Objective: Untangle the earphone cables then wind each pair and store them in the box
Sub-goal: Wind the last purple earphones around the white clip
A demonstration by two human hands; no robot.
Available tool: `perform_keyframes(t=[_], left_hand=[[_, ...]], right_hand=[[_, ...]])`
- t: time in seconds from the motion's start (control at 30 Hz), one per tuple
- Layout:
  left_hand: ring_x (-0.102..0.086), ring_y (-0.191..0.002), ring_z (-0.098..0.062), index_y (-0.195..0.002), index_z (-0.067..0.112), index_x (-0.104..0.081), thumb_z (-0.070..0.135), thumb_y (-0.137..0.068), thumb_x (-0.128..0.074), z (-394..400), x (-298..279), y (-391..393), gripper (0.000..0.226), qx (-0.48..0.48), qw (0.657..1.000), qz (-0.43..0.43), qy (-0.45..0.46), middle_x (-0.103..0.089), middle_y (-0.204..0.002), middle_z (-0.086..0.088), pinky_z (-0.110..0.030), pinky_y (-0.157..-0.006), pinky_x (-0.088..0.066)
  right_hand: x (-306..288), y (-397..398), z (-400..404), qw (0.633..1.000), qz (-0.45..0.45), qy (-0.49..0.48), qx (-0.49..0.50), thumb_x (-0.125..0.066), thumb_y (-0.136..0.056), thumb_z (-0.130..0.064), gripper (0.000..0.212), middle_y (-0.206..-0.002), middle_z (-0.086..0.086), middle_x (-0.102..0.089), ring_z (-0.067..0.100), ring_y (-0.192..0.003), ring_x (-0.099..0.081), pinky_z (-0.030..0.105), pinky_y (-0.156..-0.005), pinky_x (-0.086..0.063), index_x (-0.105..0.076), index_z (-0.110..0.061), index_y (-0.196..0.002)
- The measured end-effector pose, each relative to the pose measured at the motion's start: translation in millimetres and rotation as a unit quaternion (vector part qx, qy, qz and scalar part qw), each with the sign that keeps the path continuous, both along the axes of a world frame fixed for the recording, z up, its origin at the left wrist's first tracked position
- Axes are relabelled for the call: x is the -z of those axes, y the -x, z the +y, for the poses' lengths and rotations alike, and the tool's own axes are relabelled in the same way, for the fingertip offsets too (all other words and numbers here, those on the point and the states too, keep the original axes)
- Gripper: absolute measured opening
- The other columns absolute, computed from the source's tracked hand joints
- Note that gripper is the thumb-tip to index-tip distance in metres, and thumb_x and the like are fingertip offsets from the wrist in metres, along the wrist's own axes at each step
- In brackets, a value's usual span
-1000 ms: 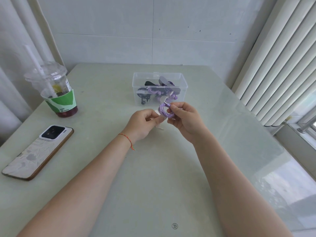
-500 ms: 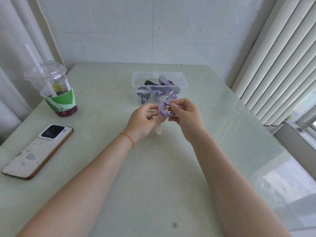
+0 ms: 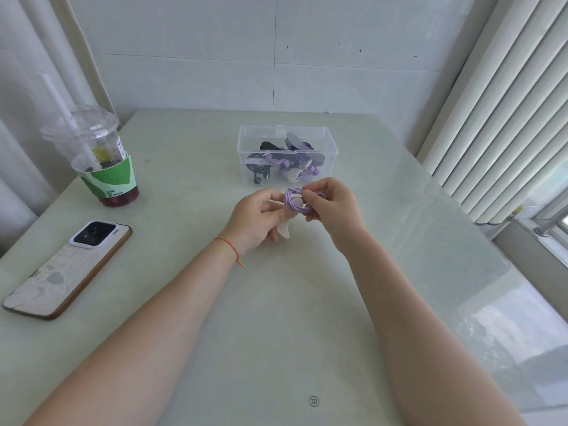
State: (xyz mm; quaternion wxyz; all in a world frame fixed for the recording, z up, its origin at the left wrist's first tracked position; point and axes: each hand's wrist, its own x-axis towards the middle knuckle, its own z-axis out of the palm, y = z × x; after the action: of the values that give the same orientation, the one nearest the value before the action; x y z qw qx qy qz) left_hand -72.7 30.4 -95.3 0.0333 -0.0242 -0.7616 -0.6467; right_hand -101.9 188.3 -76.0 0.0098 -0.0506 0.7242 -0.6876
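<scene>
Mid-table, just short of the box, both hands are together on one purple earphone coil, held above the surface. Left hand grips from the left, fingers curled around a pale winder tab that pokes out below the coil. Right hand pinches the coil's right side, thumb and forefinger on the strands. Coil looks nearly wound; can't tell where the loose end or plug sits.

Box is clear, lid off, toward the table's far edge, centre. Already holds several wound pairs, purple and black, with winders. Judging by that, this is a late pair.

Risks from here:
- Loose end not tucked → coil springs open when either pinch releases. Thin cable, little friction.
- Winder tab slipping out of the left hand's grip → loops slide off the end.
- Box is crowded; dropping the coil in loosely could snag strands on the pairs inside and re-tangle.
- Box is light plastic; pushing the coil down could shove it toward the far edge.

Off to the left edge: drink cup with straw, phone face down. Well apart from the hands, low risk.
</scene>
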Motion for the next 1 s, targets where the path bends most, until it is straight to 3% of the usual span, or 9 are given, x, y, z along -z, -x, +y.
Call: perform_keyframes(t=[0.13,0.3,0.57,0.73,0.83,1.0], left_hand=[[-0.065,-0.049,-0.026,-0.109,0.017,-0.067,0.021,-0.089,-0.069,-2.3,-3.8,-1.8,0.021,0.029,0.999,-0.031,-0.027,-0.070,-0.081,-0.017,-0.021,-0.040,-0.040],[-0.067,-0.062,-0.034,-0.109,0.004,-0.069,0.011,-0.085,-0.072,-3.1,-3.3,-3.5,0.025,0.017,0.992,-0.047,-0.112,-0.071,-0.085,-0.019,-0.031,-0.057,-0.057],[-0.069,-0.067,-0.033,-0.115,0.000,-0.067,0.006,-0.086,-0.070,-4.5,-5.1,-6.0,0.030,0.051,0.990,-0.057,-0.119,-0.073,-0.102,-0.016,-0.032,-0.063,-0.058],[-0.069,-0.079,-0.041,-0.115,0.001,-0.068,0.007,-0.094,-0.055,-7.8,-10.4,-5.6,0.026,0.077,0.985,-0.087,-0.128,-0.070,-0.112,-0.018,-0.041,-0.081,-0.059],[-0.069,-0.079,-0.039,-0.112,0.002,-0.070,0.022,-0.094,-0.061,-5.1,-13.8,-7.8,0.029,0.072,0.984,-0.094,-0.132,-0.071,-0.111,-0.017,-0.037,-0.074,-0.059],[-0.066,-0.078,-0.031,-0.112,0.005,-0.071,0.011,-0.090,-0.065,-2.1,-14.2,-10.7,0.024,0.062,0.986,-0.089,-0.130,-0.071,-0.109,-0.018,-0.029,-0.065,-0.057]], right_hand=[[2.3,-0.3,-0.6,1.000,-0.004,-0.015,-0.001,-0.063,-0.089,-0.002,0.006,-0.075,0.010,-0.065,0.022,-0.059,-0.058,0.029,-0.057,-0.052,-0.060,-0.006,-0.085],[1.3,-0.9,-3.2,1.000,0.000,-0.023,-0.012,-0.061,-0.089,-0.002,0.004,-0.075,0.008,-0.066,0.018,-0.059,-0.059,0.026,-0.057,-0.052,-0.063,-0.005,-0.087],[0.4,-0.5,-2.7,0.997,0.017,-0.080,-0.002,-0.056,-0.090,-0.001,0.011,-0.074,0.005,-0.066,0.014,-0.054,-0.056,0.021,-0.055,-0.050,-0.066,0.000,-0.095],[-0.2,-0.6,-1.2,0.995,0.022,-0.097,0.001,-0.055,-0.090,0.000,0.013,-0.073,0.005,-0.065,0.007,-0.046,-0.053,0.017,-0.053,-0.047,-0.066,-0.001,-0.096],[0.0,-1.3,-1.2,0.994,0.027,-0.102,0.000,-0.055,-0.090,0.000,0.012,-0.074,0.006,-0.064,0.004,-0.045,-0.053,0.016,-0.052,-0.046,-0.065,-0.002,-0.095],[-1.0,-1.9,-1.8,0.994,0.033,-0.103,-0.001,-0.055,-0.090,0.000,0.011,-0.076,0.007,-0.065,0.004,-0.046,-0.054,0.017,-0.052,-0.047,-0.065,-0.002,-0.093]])
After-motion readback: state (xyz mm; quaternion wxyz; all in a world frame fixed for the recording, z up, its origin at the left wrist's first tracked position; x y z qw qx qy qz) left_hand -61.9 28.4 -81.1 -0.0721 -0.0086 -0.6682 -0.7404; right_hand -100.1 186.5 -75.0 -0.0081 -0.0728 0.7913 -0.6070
